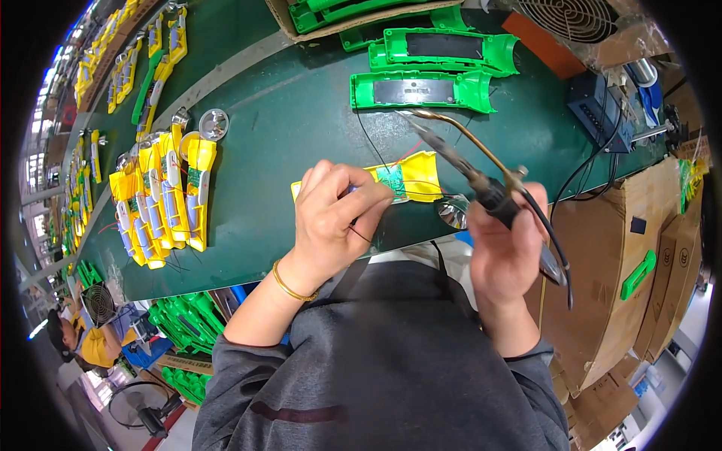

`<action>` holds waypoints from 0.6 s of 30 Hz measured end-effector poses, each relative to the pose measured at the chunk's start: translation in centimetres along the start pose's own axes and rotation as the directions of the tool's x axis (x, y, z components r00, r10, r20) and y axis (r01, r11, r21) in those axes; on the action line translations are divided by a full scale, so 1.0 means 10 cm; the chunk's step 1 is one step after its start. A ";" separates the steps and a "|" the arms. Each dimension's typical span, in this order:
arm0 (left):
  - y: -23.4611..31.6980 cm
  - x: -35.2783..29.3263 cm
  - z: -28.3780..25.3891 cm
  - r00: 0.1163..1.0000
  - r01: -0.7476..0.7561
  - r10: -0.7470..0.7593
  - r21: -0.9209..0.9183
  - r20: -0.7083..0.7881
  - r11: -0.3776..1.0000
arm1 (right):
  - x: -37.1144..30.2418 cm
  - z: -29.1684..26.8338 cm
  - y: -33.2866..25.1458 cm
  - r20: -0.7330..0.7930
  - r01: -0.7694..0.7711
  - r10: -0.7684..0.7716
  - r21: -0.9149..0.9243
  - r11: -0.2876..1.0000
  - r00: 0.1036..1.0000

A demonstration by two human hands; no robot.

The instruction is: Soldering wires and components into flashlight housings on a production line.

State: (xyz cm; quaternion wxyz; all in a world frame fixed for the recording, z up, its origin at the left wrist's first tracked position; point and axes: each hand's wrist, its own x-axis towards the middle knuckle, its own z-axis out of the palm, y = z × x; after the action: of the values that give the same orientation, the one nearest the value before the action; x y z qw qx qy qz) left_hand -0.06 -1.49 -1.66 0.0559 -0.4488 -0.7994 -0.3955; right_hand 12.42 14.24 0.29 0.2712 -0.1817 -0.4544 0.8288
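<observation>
My left hand (325, 214) is closed over a yellow plastic housing (423, 179), its thumb and forefinger pinched together at a small green circuit board (391, 180). A thin dark wire (362, 234) runs out from under those fingers; its ends are hidden. In my right hand (508, 259) is a soldering iron (496, 199) with a bent brass-coloured tube (474, 139) alongside. Its tip points up and left, apart from the board. Close to the housing's right end lies a round reflector (453, 212). Thin wires loop from the board toward the green shells (477, 90) beyond it.
Several yellow housings with batteries (162, 199) lie to the left beside a reflector (213, 125). A cardboard box (282, 16) of green shells stands at the far edge. To the right are a blue box-shaped unit (598, 113), a fan grille (568, 16) and large cartons (602, 278).
</observation>
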 end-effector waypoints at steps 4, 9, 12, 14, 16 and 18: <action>-0.01 0.02 0.02 0.999 0.018 -0.019 0.030 0.038 0.999 | -0.06 -0.20 0.02 -0.023 0.044 -0.049 -0.175 0.984 0.999; 0.09 0.02 0.02 0.980 0.197 -0.197 -0.012 0.021 0.980 | -0.18 -0.36 0.09 -0.020 0.045 -0.055 -0.326 0.944 0.998; 0.13 0.04 0.02 0.965 0.263 -0.263 -0.004 0.017 0.965 | -0.23 -0.45 0.16 0.032 0.066 -0.058 -0.410 0.910 0.998; 0.15 0.06 0.03 0.954 0.298 -0.299 0.062 0.011 0.953 | -0.24 -0.47 0.15 0.051 0.036 -0.017 -0.402 0.915 0.999; 0.12 0.07 0.03 0.949 0.314 -0.315 0.026 0.020 0.949 | -0.26 -0.50 0.16 0.106 0.102 -0.051 -0.560 0.822 0.993; 0.10 0.07 0.03 0.944 0.330 -0.329 -0.008 0.029 0.944 | -0.26 -0.50 0.14 0.105 0.093 -0.039 -0.588 0.803 0.994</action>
State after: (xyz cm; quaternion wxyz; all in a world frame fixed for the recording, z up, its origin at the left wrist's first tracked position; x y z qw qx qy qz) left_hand 0.39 -0.57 -0.94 -0.0248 -0.3146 -0.8613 -0.3981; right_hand 16.81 15.25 -3.38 0.2096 -0.2049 -0.7076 0.6429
